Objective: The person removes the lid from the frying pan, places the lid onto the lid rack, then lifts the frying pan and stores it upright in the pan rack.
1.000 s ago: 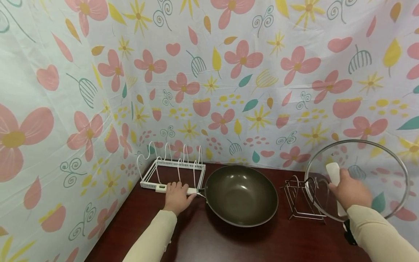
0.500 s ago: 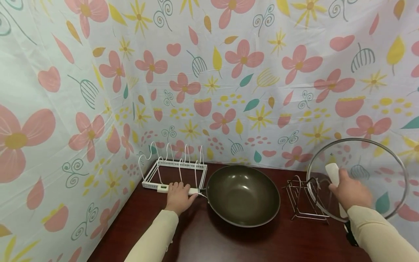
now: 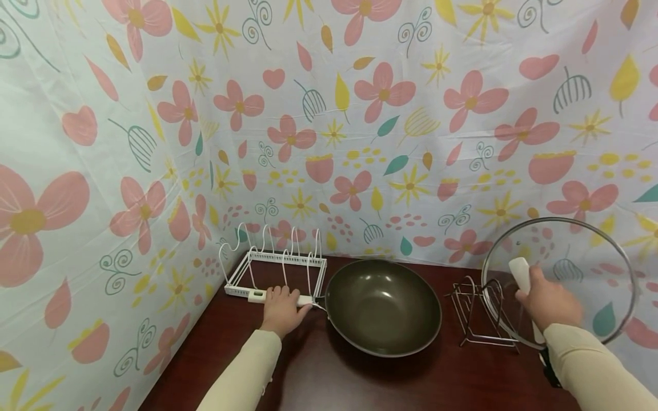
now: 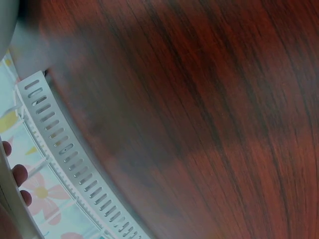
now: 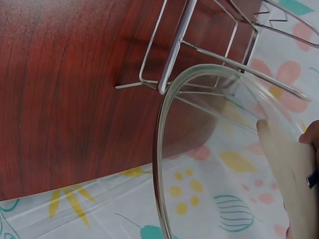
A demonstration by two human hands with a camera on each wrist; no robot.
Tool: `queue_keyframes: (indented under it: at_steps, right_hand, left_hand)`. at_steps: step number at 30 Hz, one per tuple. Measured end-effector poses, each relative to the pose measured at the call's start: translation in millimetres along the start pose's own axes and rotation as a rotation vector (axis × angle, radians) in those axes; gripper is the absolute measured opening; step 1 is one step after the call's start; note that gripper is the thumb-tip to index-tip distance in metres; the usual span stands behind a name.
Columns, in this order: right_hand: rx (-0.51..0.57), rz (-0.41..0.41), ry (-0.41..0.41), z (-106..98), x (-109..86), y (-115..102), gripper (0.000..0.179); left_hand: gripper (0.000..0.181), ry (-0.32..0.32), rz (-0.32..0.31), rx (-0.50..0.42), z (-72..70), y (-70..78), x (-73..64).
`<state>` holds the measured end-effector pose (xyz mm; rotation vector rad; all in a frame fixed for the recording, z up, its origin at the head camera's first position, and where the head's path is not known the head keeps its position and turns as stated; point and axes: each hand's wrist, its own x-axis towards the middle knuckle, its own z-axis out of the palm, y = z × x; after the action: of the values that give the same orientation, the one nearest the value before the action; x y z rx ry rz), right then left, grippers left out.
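Note:
In the head view a dark wok (image 3: 382, 308) sits on the table, its cream handle (image 3: 257, 296) pointing left. My left hand (image 3: 280, 311) grips that handle from above; three fingertips (image 4: 20, 174) show past its edge in the left wrist view. At the right, my right hand (image 3: 556, 302) holds a glass pot lid (image 3: 598, 262) by its white upright handle (image 3: 520, 275). The lid stands on edge, tilted, its metal rim (image 5: 158, 174) overlapping the end of a small silver wire rack (image 5: 172, 55) in the right wrist view.
Behind the left hand stands a white rack (image 3: 277, 258) with curved wire dividers; its slotted rail (image 4: 75, 159) runs close beside the wok handle. A flower-print cloth (image 3: 329, 142) hangs along the back and left edges of the dark red wooden table (image 3: 360, 382).
The lid and my right hand have shifted slightly left toward the wire rack. My left hand keeps its hold on the wok handle, and the head view has drifted a little.

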<state>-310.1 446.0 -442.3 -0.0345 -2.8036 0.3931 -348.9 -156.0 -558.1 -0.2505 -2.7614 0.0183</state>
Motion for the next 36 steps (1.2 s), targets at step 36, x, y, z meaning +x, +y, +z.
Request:
queue_keyframes:
  at_steps: [36]
  right_hand:
    - [-0.018, -0.034, -0.034, 5.4, 3.5, 0.4, 0.059]
  left_hand:
    - [0.053, 0.022, 0.006, 0.022, 4.9, -1.4, 0.8]
